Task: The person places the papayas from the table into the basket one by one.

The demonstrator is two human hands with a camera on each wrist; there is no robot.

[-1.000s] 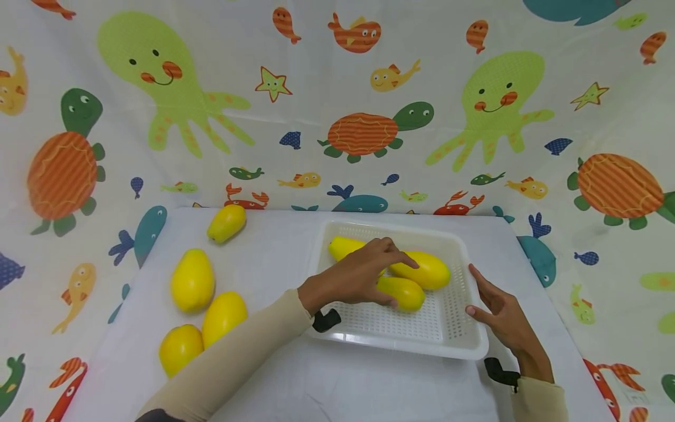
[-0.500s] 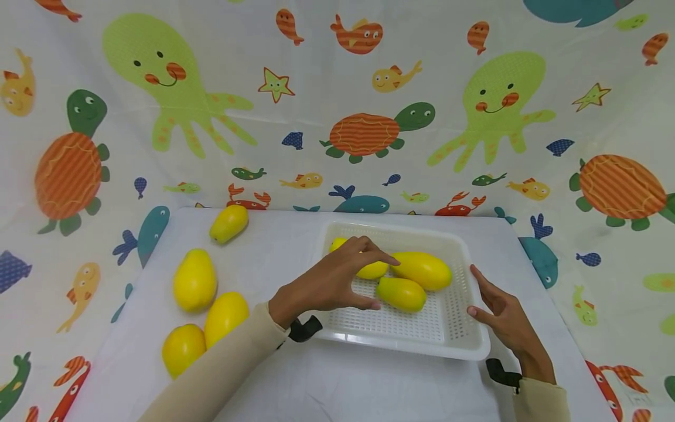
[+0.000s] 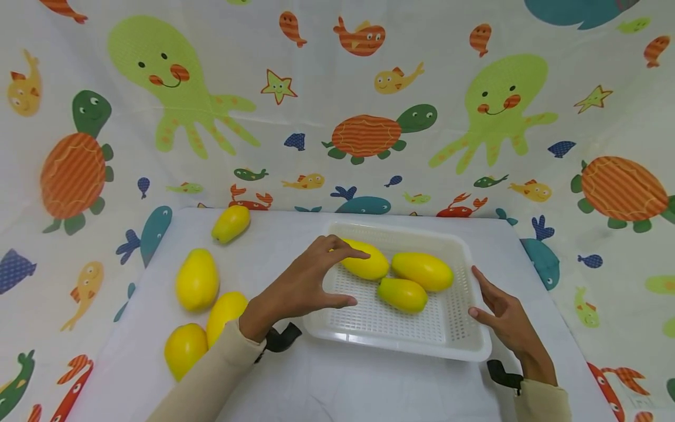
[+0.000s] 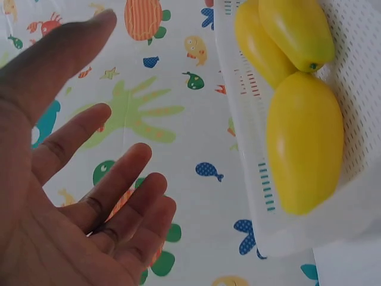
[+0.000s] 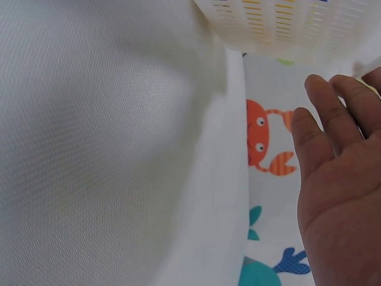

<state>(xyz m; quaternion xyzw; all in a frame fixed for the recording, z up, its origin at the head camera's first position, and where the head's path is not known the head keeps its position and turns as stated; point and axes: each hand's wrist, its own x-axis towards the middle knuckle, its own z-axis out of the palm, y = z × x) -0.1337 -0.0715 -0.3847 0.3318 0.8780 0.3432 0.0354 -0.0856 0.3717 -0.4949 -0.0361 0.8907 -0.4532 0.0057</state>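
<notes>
A white perforated plastic basket [image 3: 401, 350] holds three yellow, papaya-like fruits: one at the left [image 3: 371, 264], one at the right [image 3: 423, 271] and a greener-tipped one [image 3: 403, 295] in front. My left hand [image 3: 303, 281] hovers over the basket's left edge with nothing in it, thumb and fingers spread apart. In the left wrist view the left hand's palm [image 4: 89, 208] is bare, and the fruits lie beyond it. My right hand [image 3: 506, 319] is at the basket's right side, thumb at the rim and fingers along the outer wall. The right wrist view shows its fingers extended near the basket wall [image 5: 280, 30].
Several more yellow fruits lie left of the basket, including a large one [image 3: 197, 280], a rounder one [image 3: 186, 350] and a smaller greenish one [image 3: 231, 224] at the back. A white cloth covers the table [image 3: 337, 387]. A sea-animal printed curtain [image 3: 316, 76] hangs behind.
My left hand has drawn back leftward from the fruits in the basket, uncovering the left one. The right hand and the basket stay in place.
</notes>
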